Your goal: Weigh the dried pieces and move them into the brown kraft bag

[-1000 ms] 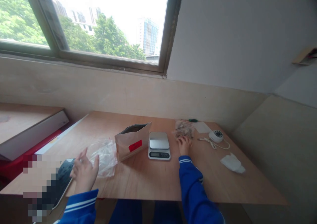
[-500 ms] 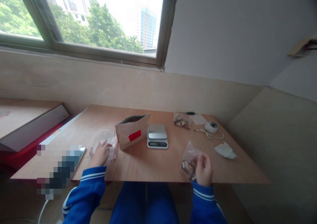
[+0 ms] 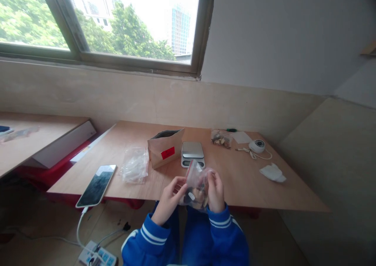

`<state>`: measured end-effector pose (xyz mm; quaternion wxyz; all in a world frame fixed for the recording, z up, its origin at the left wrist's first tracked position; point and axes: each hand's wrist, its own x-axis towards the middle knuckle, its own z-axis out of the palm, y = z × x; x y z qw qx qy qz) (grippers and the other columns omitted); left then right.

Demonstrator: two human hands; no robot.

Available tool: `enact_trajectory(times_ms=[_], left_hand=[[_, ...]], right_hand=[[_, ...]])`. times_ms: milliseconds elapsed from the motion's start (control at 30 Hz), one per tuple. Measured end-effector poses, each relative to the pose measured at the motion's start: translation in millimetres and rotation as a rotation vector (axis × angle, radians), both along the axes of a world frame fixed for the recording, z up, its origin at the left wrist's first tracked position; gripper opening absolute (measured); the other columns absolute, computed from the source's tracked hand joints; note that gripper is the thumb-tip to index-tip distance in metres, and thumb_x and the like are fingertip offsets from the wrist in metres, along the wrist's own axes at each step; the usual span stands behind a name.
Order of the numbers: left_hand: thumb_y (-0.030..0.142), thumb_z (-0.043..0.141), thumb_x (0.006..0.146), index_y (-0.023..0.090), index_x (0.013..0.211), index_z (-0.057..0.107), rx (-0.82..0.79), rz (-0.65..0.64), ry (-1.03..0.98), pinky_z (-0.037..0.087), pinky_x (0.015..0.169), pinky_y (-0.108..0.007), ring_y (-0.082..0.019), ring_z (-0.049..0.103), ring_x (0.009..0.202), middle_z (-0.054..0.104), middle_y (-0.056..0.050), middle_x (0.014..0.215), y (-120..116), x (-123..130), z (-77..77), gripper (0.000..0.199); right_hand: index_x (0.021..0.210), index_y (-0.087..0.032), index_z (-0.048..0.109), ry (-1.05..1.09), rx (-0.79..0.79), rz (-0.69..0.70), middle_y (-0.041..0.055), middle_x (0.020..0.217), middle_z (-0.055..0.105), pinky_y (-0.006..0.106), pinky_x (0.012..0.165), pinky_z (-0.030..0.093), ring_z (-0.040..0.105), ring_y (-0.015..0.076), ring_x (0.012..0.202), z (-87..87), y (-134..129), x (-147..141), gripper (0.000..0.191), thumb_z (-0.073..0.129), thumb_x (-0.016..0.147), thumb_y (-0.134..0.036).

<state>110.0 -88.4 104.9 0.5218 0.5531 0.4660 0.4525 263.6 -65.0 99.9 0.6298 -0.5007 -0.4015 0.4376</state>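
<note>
Between my two hands, just over the table's front edge, is a clear zip bag (image 3: pixel 197 193) with brown and dark dried pieces and a small white oval inside. My left hand (image 3: pixel 170 197) pinches its left side near the red zip strip. My right hand (image 3: pixel 216 190) grips the other side with bent fingers. Right behind the bag stands a kitchen scale (image 3: pixel 192 151), its display partly covered. An open brown paper pouch (image 3: pixel 166 150) with a red label stands upright left of the scale. Several clear plastic bags (image 3: pixel 134 166) lie flat farther left.
A phone (image 3: pixel 96 185) on a charging cable overhangs the table's left front edge, above a power strip (image 3: pixel 98 254). Toward the back right lie another filled bag (image 3: pixel 221 139), a white round device (image 3: pixel 257 145) with a cord, and a crumpled white tissue (image 3: pixel 272 172).
My left hand has left the plastic bags and come right to the zip bag. My right hand has carried that bag left to the middle. The view has shifted slightly.
</note>
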Motion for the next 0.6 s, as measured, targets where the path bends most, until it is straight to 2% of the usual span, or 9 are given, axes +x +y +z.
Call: enact_trajectory(times_ms=[67,167,200,233,300,367,400,467,600], left_hand=[[0.042,0.064,0.077,0.015,0.086,0.061,-0.032,-0.030,-0.081,0.044,0.060,-0.022,-0.011,0.056,0.065,0.062,-0.001,0.074,1,-3,-2.4,0.029],[0.042,0.070,0.072,0.015,0.074,0.054,-0.101,-0.033,-0.211,0.041,0.053,-0.019,-0.009,0.053,0.056,0.057,0.002,0.064,2,-2,-7.8,0.031],[0.043,0.071,0.071,0.016,0.072,0.052,-0.135,-0.029,-0.242,0.042,0.051,-0.020,-0.009,0.053,0.053,0.057,0.003,0.062,2,0,-9.7,0.033],[0.044,0.071,0.069,0.016,0.070,0.050,-0.170,-0.021,-0.270,0.043,0.050,-0.020,-0.009,0.054,0.051,0.057,0.003,0.060,3,3,-11.7,0.035],[0.046,0.073,0.066,0.016,0.071,0.050,-0.222,0.030,-0.332,0.046,0.051,-0.023,-0.011,0.056,0.051,0.058,0.003,0.060,5,9,-15.9,0.038],[0.047,0.076,0.062,0.015,0.075,0.053,-0.232,0.128,-0.397,0.049,0.055,-0.025,-0.014,0.060,0.058,0.060,0.002,0.064,8,15,-20.5,0.041],[0.047,0.077,0.060,0.015,0.077,0.055,-0.231,0.176,-0.428,0.050,0.057,-0.025,-0.014,0.061,0.062,0.061,0.001,0.067,9,17,-22.8,0.042],[0.048,0.077,0.058,0.015,0.079,0.056,-0.231,0.228,-0.478,0.051,0.061,-0.025,-0.015,0.063,0.069,0.063,0.000,0.071,11,20,-26.3,0.045],[0.047,0.073,0.065,0.016,0.085,0.055,-0.215,0.200,-0.503,0.053,0.067,-0.026,-0.015,0.063,0.075,0.062,0.000,0.076,12,19,-26.8,0.041]], right_hand=[[0.094,-0.018,0.055,-0.102,0.031,-0.063,0.0071,0.077,0.067,0.033,0.062,0.053,0.064,0.0205,0.068,-4.6,0,1,0.041,0.052,0.082,-0.057],[0.108,-0.016,0.052,-0.369,0.114,-0.314,0.0156,0.107,0.061,0.040,0.078,0.051,0.060,0.0258,0.095,-8.4,-2,1,0.043,0.055,0.081,-0.050],[0.108,-0.016,0.052,-0.461,0.140,-0.362,0.0159,0.108,0.059,0.041,0.080,0.050,0.058,0.0259,0.097,-7.8,-3,0,0.039,0.055,0.082,-0.046],[0.105,-0.017,0.054,-0.539,0.163,-0.346,0.0147,0.105,0.059,0.040,0.080,0.050,0.058,0.0249,0.095,-6.4,-5,-1,0.033,0.053,0.084,-0.042],[0.095,-0.018,0.057,-0.644,0.209,-0.118,0.0099,0.094,0.061,0.035,0.076,0.051,0.060,0.0206,0.085,-2.5,-9,-5,0.019,0.048,0.088,-0.034],[0.093,-0.020,0.060,-0.692,0.242,0.182,0.0063,0.088,0.063,0.030,0.073,0.052,0.061,0.0169,0.077,0.3,-13,-10,0.016,0.046,0.090,-0.028],[0.095,-0.020,0.061,-0.703,0.246,0.276,0.0057,0.089,0.063,0.029,0.073,0.052,0.062,0.0163,0.078,0.6,-14,-12,0.017,0.046,0.090,-0.026],[0.100,-0.020,0.062,-0.713,0.240,0.333,0.0062,0.092,0.065,0.029,0.075,0.052,0.064,0.0170,0.083,-1.0,-14,-14,0.019,0.047,0.090,-0.024],[0.097,-0.020,0.066,-0.699,0.226,0.323,0.0060,0.090,0.068,0.029,0.074,0.053,0.065,0.0180,0.081,-6.9,-9,-12,0.017,0.054,0.087,-0.024]])
